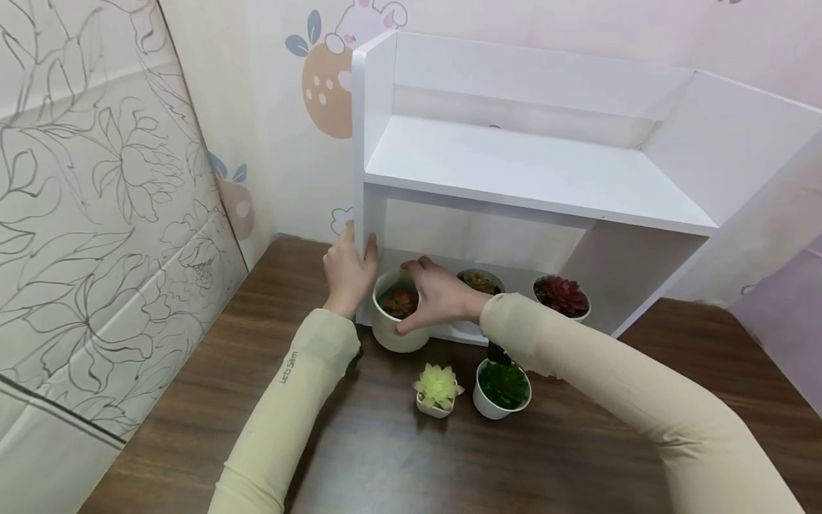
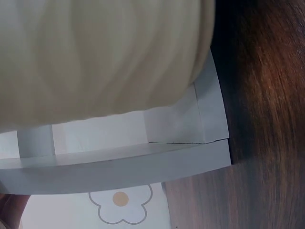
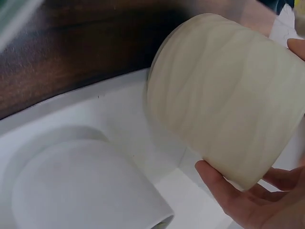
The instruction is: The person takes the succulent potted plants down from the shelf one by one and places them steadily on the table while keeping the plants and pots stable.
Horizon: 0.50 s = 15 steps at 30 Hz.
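Observation:
My right hand grips a cream ridged flower pot by its rim, with a small reddish succulent inside. In the right wrist view, this hand's fingers press against the pot's wavy side. The pot stands at the left front edge of the lower shelf, slightly tilted. At the left side panel of a white desk shelf, my left hand holds the panel's front edge between thumb and fingers. Mostly the pot and shelf corner fill the left wrist view.
On the lower shelf stand a potted succulent and a dark red one. A yellow-green succulent and a dark green one in white pots stand on the brown wooden table. A patterned wall rises at left.

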Each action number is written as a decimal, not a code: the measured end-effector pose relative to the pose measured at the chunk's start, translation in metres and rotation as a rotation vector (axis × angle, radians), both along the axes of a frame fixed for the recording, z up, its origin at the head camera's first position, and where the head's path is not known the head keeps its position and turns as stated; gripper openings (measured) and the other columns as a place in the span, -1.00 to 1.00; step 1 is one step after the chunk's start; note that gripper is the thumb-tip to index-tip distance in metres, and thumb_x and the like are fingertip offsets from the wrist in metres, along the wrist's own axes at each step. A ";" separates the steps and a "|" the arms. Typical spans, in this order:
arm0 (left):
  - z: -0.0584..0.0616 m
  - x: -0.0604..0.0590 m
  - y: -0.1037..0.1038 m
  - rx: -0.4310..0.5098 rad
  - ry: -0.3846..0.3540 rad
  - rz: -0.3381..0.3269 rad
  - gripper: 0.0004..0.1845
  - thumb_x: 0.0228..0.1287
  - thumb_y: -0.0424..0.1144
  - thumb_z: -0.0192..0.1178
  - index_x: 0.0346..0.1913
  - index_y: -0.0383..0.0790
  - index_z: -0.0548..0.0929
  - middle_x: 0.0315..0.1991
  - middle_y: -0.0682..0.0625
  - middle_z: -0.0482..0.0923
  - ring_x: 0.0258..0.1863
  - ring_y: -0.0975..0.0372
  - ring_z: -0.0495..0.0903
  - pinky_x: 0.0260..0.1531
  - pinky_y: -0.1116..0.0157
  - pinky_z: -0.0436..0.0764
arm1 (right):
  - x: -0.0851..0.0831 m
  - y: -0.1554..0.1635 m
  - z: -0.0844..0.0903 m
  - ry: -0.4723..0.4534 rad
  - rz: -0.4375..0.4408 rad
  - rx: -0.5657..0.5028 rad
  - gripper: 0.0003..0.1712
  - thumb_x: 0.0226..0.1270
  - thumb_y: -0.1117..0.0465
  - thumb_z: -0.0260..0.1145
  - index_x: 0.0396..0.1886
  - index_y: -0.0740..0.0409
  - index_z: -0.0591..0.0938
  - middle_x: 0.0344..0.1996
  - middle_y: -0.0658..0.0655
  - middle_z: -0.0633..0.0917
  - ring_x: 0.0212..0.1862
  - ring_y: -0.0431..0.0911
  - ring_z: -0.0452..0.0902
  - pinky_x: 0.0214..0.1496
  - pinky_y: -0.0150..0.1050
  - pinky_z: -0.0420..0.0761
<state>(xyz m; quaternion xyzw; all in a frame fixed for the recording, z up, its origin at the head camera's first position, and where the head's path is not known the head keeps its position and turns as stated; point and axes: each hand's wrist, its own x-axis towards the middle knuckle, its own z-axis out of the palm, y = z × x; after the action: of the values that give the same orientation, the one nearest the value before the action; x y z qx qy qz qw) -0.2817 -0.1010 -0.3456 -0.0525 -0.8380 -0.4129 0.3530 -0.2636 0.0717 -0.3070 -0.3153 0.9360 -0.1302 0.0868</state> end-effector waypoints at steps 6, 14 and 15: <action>0.000 -0.001 0.000 -0.003 0.012 0.012 -0.70 0.33 -0.22 0.10 0.00 -0.37 0.53 -0.18 -0.30 0.66 -0.23 -0.15 0.69 -0.26 -0.06 0.61 | 0.013 -0.001 0.001 0.020 0.055 0.013 0.18 -0.14 -0.20 0.49 0.39 0.30 0.23 0.20 0.28 0.41 0.06 0.02 0.47 0.11 -0.11 0.51; -0.001 -0.001 0.001 -0.009 0.005 0.007 -0.68 0.33 -0.23 0.10 0.03 -0.37 0.52 -0.16 -0.31 0.66 -0.19 -0.15 0.68 -0.24 -0.08 0.59 | 0.032 -0.002 0.001 0.044 0.094 0.016 0.13 -0.15 -0.19 0.49 0.36 0.28 0.27 0.13 0.24 0.44 0.01 -0.02 0.47 0.06 -0.14 0.53; -0.001 -0.001 0.001 -0.009 0.004 0.003 -0.68 0.33 -0.22 0.10 0.03 -0.37 0.52 -0.16 -0.31 0.66 -0.19 -0.14 0.68 -0.24 -0.08 0.59 | 0.033 -0.002 0.001 0.050 0.096 0.020 0.12 -0.16 -0.19 0.49 0.35 0.28 0.28 0.12 0.23 0.44 0.01 -0.03 0.47 0.06 -0.15 0.53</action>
<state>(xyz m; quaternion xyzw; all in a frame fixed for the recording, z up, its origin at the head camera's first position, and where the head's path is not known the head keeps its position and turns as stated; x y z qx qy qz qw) -0.2830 -0.1000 -0.3467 -0.0535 -0.8392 -0.4084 0.3552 -0.2304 0.0699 -0.3058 -0.3619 0.9230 -0.1086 0.0728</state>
